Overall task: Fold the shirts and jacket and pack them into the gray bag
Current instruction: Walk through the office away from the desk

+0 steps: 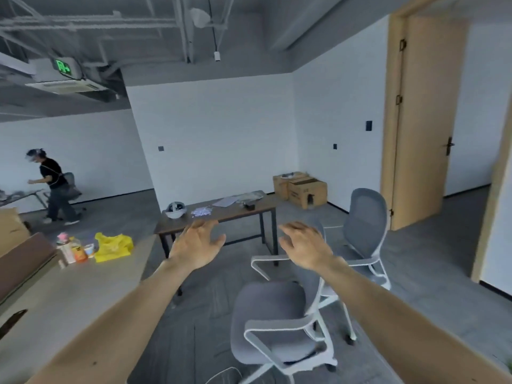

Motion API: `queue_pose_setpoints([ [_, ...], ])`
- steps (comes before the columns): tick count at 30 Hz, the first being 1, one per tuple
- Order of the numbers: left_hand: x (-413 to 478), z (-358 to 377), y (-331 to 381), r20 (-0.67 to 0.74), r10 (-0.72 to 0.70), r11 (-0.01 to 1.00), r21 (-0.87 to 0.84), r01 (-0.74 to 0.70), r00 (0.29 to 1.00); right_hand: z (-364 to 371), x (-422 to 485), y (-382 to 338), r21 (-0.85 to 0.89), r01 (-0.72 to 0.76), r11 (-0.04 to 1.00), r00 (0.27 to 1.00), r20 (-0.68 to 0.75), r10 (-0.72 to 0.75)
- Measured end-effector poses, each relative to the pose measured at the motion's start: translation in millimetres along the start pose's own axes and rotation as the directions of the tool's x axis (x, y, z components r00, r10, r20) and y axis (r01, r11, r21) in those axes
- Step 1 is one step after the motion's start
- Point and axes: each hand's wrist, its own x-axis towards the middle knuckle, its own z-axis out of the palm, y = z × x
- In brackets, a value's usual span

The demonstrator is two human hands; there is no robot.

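Both hands are raised in the air in front of the dark table (221, 214), holding nothing.
Left hand (195, 245): fingers spread wide and relaxed, before the table's near-left edge.
Right hand (304, 246): fingers spread and slightly bent, before the table's right end, above a gray chair (271, 309).
Second chair (365, 225) stands right of the table, cardboard boxes (302, 189) behind it, yellow bag (112, 246) to its left.
Shirts, jacket, gray bag: position cannot be told from this view.

One head-worn wide-angle view faces forward, slightly downward; left hand (195, 246) and right hand (304, 245) close ahead.
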Motion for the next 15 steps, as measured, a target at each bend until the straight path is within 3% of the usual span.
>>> queue_pose_setpoints([
  [5, 36, 25, 75, 0.058, 0.116, 0.993, -0.026, -0.115, 0.992, -21, -13, 70, -0.027, -0.090, 0.996, 0.995, -0.049, 0.089],
  [15, 145, 115, 177, 0.110, 0.275, 0.957, -0.125, -0.261, 0.955, -14, 19, 189, -0.072, -0.199, 0.977, 0.980, -0.015, 0.199],
])
